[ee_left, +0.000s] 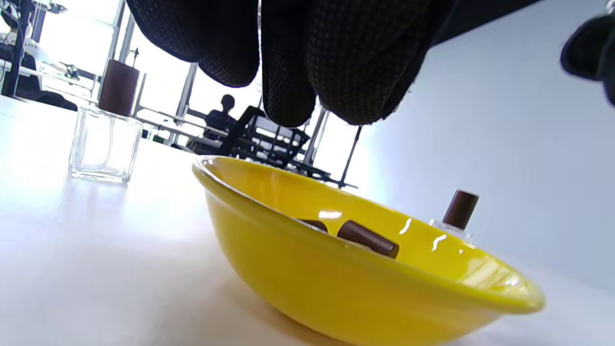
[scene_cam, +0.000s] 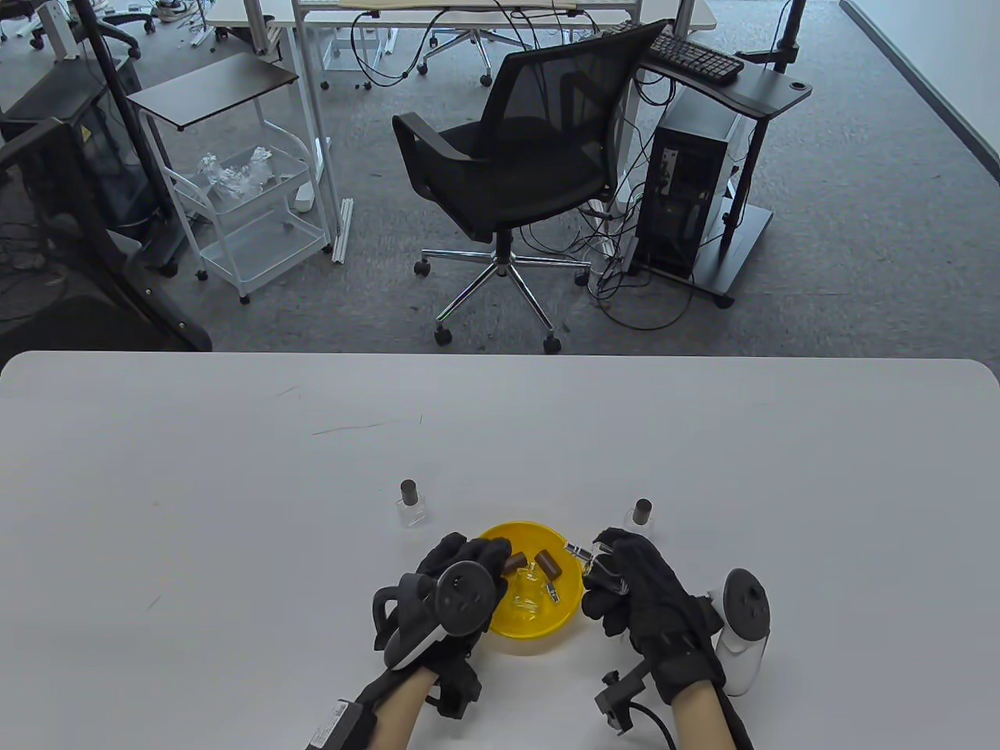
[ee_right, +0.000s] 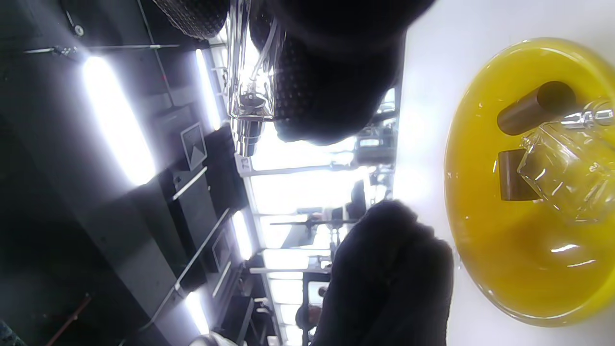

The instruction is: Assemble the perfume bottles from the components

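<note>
- We see a yellow bowl (scene_cam: 531, 625) on the white table (scene_cam: 234, 484), close to the table's near edge.
- In the bowl lie two brown caps (scene_cam: 547, 562), a clear glass bottle (scene_cam: 525, 598) and a small silver sprayer part (scene_cam: 553, 595).
- Our right hand (scene_cam: 633, 594) is just right of the bowl. Its fingers curl round a clear bottle with a silver sprayer top (ee_right: 247, 103) and hold it up off the table.
- Our left hand (scene_cam: 461, 574) is at the bowl's left rim. Its fingertips (ee_left: 336, 72) hang bent over the bowl, and in the left wrist view they hold nothing.
- Behind the bowl to the left stands a finished bottle with a brown cap (scene_cam: 410, 506). Behind the bowl to the right stands another capped bottle (scene_cam: 641, 516).
- Far beyond the bowl the table runs wide and bare to its far edge.
</note>
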Available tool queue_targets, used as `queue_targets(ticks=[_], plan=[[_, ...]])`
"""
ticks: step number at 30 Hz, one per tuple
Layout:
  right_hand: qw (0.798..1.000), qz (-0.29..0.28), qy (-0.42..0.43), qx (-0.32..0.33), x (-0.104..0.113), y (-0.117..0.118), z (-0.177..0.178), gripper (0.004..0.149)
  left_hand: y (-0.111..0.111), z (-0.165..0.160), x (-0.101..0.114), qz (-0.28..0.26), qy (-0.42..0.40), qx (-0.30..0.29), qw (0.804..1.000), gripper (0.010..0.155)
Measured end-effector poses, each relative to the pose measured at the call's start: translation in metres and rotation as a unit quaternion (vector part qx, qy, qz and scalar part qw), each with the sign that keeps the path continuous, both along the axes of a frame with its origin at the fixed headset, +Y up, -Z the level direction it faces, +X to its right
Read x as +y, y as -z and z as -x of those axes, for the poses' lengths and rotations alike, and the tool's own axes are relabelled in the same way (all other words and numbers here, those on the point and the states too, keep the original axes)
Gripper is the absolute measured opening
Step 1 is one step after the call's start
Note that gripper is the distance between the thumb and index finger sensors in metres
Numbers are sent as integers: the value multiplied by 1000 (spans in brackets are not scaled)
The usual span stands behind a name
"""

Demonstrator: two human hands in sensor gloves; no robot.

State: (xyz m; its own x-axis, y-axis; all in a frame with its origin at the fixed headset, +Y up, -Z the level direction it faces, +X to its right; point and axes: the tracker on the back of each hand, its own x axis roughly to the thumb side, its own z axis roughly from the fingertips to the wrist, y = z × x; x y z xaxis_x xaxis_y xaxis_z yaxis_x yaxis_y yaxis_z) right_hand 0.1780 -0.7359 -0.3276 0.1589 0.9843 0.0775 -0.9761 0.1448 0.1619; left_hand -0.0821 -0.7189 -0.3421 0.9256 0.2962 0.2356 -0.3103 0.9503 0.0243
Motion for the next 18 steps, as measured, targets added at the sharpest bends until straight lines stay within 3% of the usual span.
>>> queue_targets(ticks=[5,9,18], plan=[[1000,-1,10,6,2,0,-1,48,18,-22,-2,47,104,13,993,59],[1000,0,17,13,3,0,-1,48,33,-39,-5,99,218,7,971,67],[999,-2,27,26,5,-1,-2,49,39,-60,-18,93,332,-10,939,76]])
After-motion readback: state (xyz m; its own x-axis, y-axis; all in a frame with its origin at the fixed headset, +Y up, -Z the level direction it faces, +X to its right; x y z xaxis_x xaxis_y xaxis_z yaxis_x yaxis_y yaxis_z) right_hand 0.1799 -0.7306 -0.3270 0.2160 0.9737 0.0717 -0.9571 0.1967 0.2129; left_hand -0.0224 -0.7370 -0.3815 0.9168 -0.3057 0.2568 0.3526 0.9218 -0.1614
